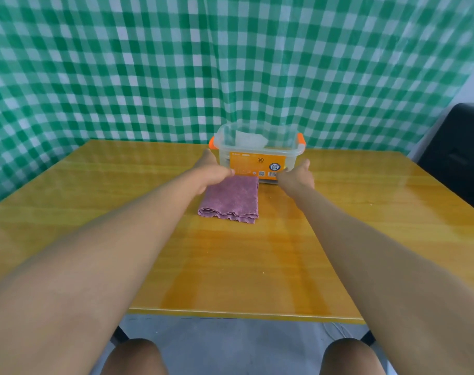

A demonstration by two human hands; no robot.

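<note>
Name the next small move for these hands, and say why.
Probably grip the clear box by its two ends: the left hand is at its left end, the right hand at its right front corner, neither plainly gripping yet.

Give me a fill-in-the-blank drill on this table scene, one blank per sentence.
1. The folded cloth in front of the clear box is ____ in colour.
2. The latches on the box's ends are ____.
3. The left hand and the right hand both reach for the ____.
4. The curtain behind the table is white and ____.

Missing words: purple; orange; box; green.
</note>
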